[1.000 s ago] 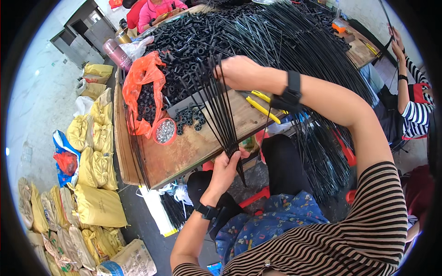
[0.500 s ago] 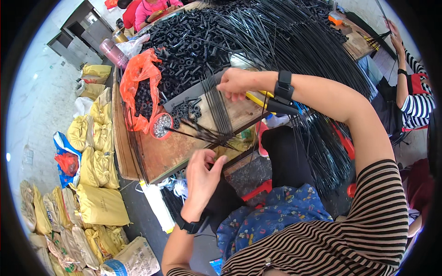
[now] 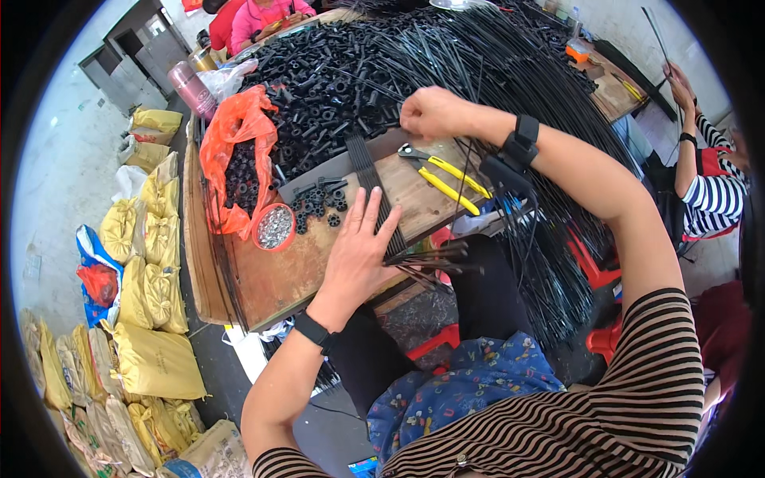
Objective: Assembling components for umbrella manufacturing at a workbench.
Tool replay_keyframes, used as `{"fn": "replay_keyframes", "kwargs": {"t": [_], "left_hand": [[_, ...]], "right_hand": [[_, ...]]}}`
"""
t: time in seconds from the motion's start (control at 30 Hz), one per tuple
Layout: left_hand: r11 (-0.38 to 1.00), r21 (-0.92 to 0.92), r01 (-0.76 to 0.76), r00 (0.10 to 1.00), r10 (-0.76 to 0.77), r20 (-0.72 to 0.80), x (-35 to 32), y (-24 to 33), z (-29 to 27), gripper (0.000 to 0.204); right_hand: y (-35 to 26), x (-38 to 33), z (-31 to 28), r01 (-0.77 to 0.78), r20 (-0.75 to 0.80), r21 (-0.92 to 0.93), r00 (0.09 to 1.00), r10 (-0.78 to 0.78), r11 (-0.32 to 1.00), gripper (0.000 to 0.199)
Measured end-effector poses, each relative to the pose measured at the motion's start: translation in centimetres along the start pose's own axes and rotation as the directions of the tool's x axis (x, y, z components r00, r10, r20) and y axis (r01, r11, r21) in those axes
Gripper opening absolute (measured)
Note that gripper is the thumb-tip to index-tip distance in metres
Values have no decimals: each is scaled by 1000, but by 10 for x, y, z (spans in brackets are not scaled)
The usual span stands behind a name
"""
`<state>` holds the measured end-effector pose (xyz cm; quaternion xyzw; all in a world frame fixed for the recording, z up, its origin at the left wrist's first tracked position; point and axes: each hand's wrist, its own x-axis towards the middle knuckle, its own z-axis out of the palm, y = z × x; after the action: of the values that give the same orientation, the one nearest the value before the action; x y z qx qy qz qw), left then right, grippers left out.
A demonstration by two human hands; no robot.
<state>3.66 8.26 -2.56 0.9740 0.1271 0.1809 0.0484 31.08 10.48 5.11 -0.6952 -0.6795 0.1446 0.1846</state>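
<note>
A bundle of thin black rods (image 3: 368, 171) lies flat on the wooden table (image 3: 263, 283), its near ends sticking out over the table's front edge. My left hand (image 3: 360, 247) rests flat on the bundle with fingers spread. My right hand (image 3: 430, 113) is closed at the far end of the bundle, beside the big heap of long black rods (image 3: 510, 72). Yellow-handled pliers (image 3: 442, 171) lie just right of the bundle.
A heap of small black plastic tubes (image 3: 319, 80) fills the table's back. A red cup of small metal pieces (image 3: 275, 227) and an orange bag (image 3: 235, 151) sit at left. Yellow sacks (image 3: 151, 263) line the floor. Another person's striped sleeve (image 3: 717, 199) is at right.
The bundle, held upright a second ago, has been laid flat on the table. My left hand came up from below the edge and now lies on it.
</note>
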Motion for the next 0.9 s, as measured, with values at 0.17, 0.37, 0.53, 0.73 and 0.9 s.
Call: {"fn": "replay_keyframes", "kwargs": {"t": [0.17, 0.37, 0.53, 0.73, 0.9], "left_hand": [[998, -36, 52, 998, -53, -33, 4, 5, -5, 88], [998, 58, 34, 997, -30, -65, 1, 4, 2, 80], [998, 42, 36, 997, -33, -67, 3, 10, 0, 77], [998, 55, 21, 990, -13, -139, 3, 12, -4, 74], [999, 32, 26, 990, -22, -136, 4, 9, -4, 73]], "right_hand": [[17, 7, -23, -56, 107, 9, 993, 55, 998, 18], [20, 5, -30, -85, 104, 20, 991, 83, 996, 18], [12, -3, -13, 76, 9, 103, 997, -77, 992, 18], [28, 11, -6, 84, -92, -275, 989, -113, 958, 19], [31, 28, -13, -24, -77, -241, 997, 6, 970, 10]]}}
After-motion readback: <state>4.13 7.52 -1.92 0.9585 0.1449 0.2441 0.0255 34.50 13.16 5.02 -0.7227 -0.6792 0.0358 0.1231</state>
